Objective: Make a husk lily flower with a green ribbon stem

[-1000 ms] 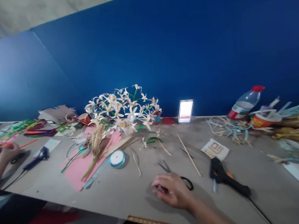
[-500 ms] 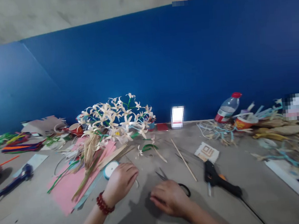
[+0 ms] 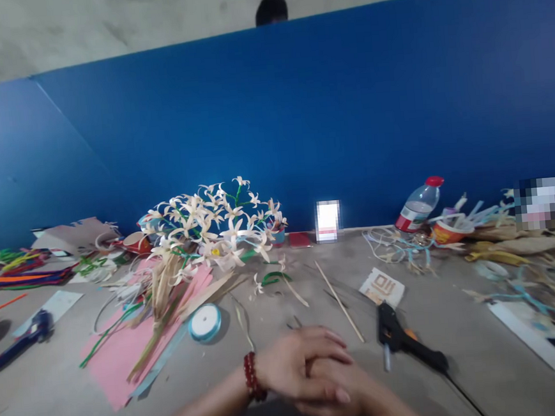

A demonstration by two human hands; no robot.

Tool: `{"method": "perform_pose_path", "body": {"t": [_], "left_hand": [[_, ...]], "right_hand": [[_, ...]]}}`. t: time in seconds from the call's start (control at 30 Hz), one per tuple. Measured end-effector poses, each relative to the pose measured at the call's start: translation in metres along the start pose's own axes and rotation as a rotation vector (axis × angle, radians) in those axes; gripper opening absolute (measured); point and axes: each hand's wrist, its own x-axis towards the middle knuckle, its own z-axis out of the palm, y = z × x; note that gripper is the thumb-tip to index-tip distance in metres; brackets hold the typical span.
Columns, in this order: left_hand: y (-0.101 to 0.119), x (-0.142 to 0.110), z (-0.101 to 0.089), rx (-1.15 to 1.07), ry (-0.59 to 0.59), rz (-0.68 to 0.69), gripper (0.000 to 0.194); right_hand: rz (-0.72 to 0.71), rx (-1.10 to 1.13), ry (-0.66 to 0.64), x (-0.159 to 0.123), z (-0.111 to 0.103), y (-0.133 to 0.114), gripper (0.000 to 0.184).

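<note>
My left hand point(image 3: 297, 363), with a red bead bracelet point(image 3: 253, 376) on its wrist, lies over my right hand point(image 3: 334, 376), its fingers and thumb wrapped around it. The fingers of my right hand are mostly hidden below. Just beyond my hands the tips of a pair of scissors point(image 3: 295, 322) show; the rest is covered. To the left stands a spool of light blue ribbon point(image 3: 204, 323), with a thin dry strip point(image 3: 243, 323) beside it. A thin wooden stick point(image 3: 340, 302) and a black glue gun point(image 3: 407, 339) lie to the right.
White flowers on green stems point(image 3: 216, 222) stand at the back by the blue partition point(image 3: 270, 119). Pink paper point(image 3: 110, 375) lies left under dry husks point(image 3: 163, 307). A blue glue gun point(image 3: 21, 343) is far left. Toward the right are a bottle point(image 3: 419, 206) and tangled strips.
My left hand has moved right, from beside the ribbon spool onto my right hand. My hands were apart before. The scissors are now mostly covered.
</note>
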Motion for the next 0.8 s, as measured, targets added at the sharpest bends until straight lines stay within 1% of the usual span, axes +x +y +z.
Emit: {"method": "perform_pose_path", "body": {"t": [0.03,0.07,0.1,0.13,0.2,0.23,0.27,0.3,0.33,0.37,0.4,0.43,0.5,0.57,0.63,0.73,0.8], "left_hand": [[0.0,0.003,-0.002,-0.121,-0.028,-0.001,0.054],[0.0,0.004,-0.003,-0.247,-0.032,-0.029,0.053],[-0.002,0.005,-0.002,-0.368,0.002,-0.079,0.053],[-0.006,0.005,0.001,-0.474,0.065,-0.148,0.054],[-0.016,0.002,0.008,-0.612,0.236,-0.317,0.057],[-0.023,-0.001,0.012,-0.62,0.306,-0.401,0.059],[-0.029,-0.005,0.015,-0.581,0.357,-0.47,0.062],[-0.035,-0.01,0.017,-0.49,0.399,-0.514,0.06],[-0.039,-0.015,0.018,-0.345,0.44,-0.53,0.052],[-0.042,-0.021,0.019,-0.178,0.469,-0.526,0.042],[-0.044,-0.026,0.018,-0.041,0.492,-0.515,0.033],[-0.044,-0.031,0.017,0.044,0.506,-0.505,0.026],[-0.043,-0.039,0.015,0.088,0.54,-0.489,0.025],[-0.041,-0.044,0.014,0.036,0.585,-0.483,0.027],[-0.041,-0.046,0.015,-0.064,0.626,-0.498,0.029],[-0.045,-0.045,0.021,-0.32,0.652,-0.55,0.037],[-0.046,-0.041,0.026,-0.497,0.677,-0.567,0.043]], "right_hand": [[-0.037,0.066,-0.05,0.001,-0.009,-0.007,0.029],[-0.058,0.13,-0.077,0.003,-0.019,-0.012,0.027],[-0.064,0.179,-0.084,0.006,-0.03,-0.015,0.028],[-0.055,0.209,-0.082,0.009,-0.04,-0.016,0.029],[-0.007,0.222,0.008,0.017,-0.057,-0.007,0.035],[0.041,0.191,0.084,0.021,-0.064,0.001,0.038],[0.123,0.13,0.171,0.025,-0.068,0.011,0.04],[0.242,0.03,0.246,0.028,-0.071,0.021,0.037],[0.372,-0.103,0.256,0.031,-0.071,0.031,0.03],[0.47,-0.237,0.222,0.032,-0.069,0.04,0.025],[0.525,-0.338,0.171,0.033,-0.065,0.047,0.028],[0.547,-0.404,0.118,0.034,-0.06,0.053,0.034],[0.531,-0.457,0.058,0.036,-0.048,0.059,0.039],[0.515,-0.482,0.049,0.039,-0.039,0.06,0.03],[0.502,-0.511,0.052,0.041,-0.035,0.056,0.02],[0.474,-0.533,0.077,0.037,-0.038,0.043,0.019],[0.39,-0.535,0.157,0.028,-0.041,0.028,0.02]]}}
